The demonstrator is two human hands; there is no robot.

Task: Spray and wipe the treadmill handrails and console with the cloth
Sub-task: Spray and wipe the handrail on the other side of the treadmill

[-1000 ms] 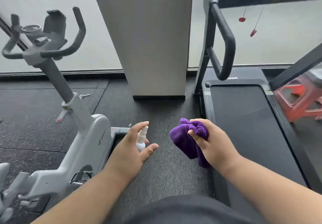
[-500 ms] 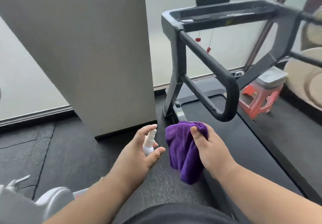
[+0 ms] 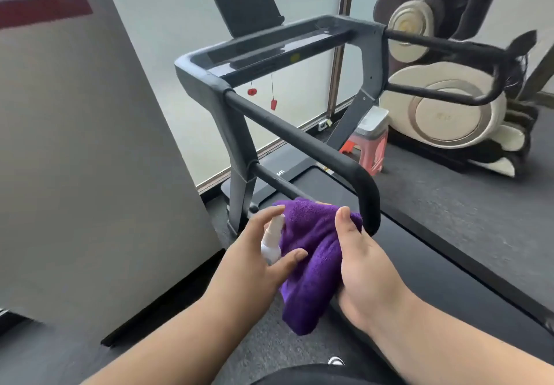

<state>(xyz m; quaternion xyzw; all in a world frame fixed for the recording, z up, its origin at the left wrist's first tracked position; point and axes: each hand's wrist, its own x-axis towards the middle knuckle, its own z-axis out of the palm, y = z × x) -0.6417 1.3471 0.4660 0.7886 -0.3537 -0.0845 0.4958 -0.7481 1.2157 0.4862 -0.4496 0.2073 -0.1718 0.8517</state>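
My left hand holds a small white spray bottle, its nozzle aimed at the purple cloth. That cloth hangs bunched from my right hand, just below the rounded end of the treadmill's black left handrail. The handrail runs up to the dark console, which carries an upright screen. Across the belt, the right handrail appears blurred at the right.
A wide grey pillar stands close on my left. The treadmill belt stretches to the right of my hands. A red stool and a beige massage chair sit beyond the treadmill. Red safety clips dangle under the console.
My view has swung right and up from the exercise bike to the treadmill console. Both hands rose toward the left handrail, and the bottle moved closer to the cloth.
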